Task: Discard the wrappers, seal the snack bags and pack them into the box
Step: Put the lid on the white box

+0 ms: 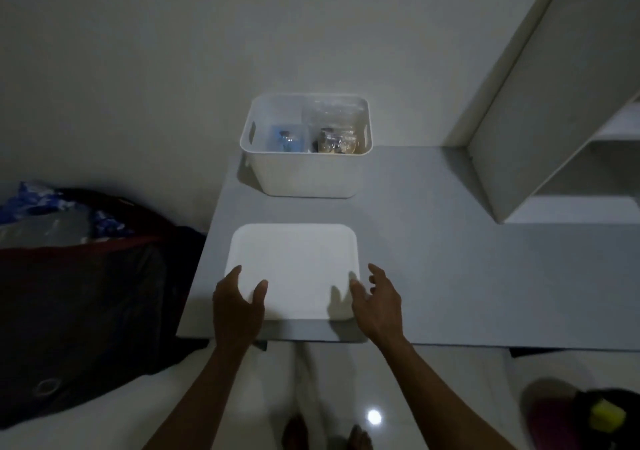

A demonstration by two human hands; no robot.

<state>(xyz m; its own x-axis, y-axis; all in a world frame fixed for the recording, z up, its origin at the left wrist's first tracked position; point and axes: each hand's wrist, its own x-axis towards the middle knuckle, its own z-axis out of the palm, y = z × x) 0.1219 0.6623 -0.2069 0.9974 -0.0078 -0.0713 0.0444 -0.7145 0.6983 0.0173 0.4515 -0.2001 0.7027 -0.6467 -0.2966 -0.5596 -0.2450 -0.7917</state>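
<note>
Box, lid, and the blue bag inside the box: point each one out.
box [304, 175], head view, on its front wall.
lid [294, 259], head view, on its flat top.
blue bag [287, 139], head view, on its visible face.

Dim home room: grey desk, white shelving unit, glossy tiled floor.

Snack bags in the box dim and blurred, near wall hiding their lower parts.
</note>
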